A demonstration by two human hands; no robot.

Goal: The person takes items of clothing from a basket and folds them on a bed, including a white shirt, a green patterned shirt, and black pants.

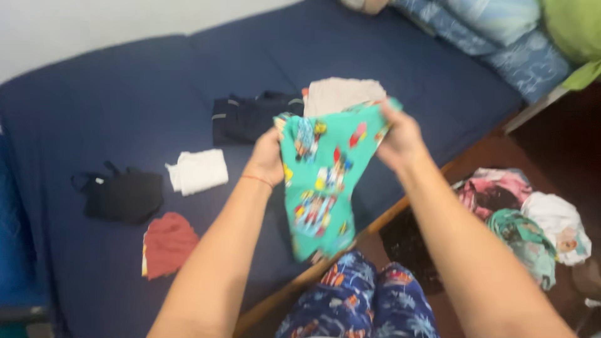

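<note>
A teal garment with bright cartoon prints (pixel 322 178) hangs in the air above the edge of a dark blue mattress (pixel 119 87). My left hand (pixel 268 156) grips its upper left corner, a thin red string around that wrist. My right hand (pixel 400 139) pinches its upper right corner. The cloth droops down between my arms toward my knees, which are in dark patterned trousers (pixel 357 300).
On the mattress lie a folded beige piece (pixel 341 92), a folded dark garment (pixel 247 116), a folded white cloth (pixel 199 170), a black top (pixel 122 195) and a red piece (pixel 168 243). A heap of loose clothes (pixel 526 219) sits on the floor at right. Blue pillows (pixel 494 31) are at the back right.
</note>
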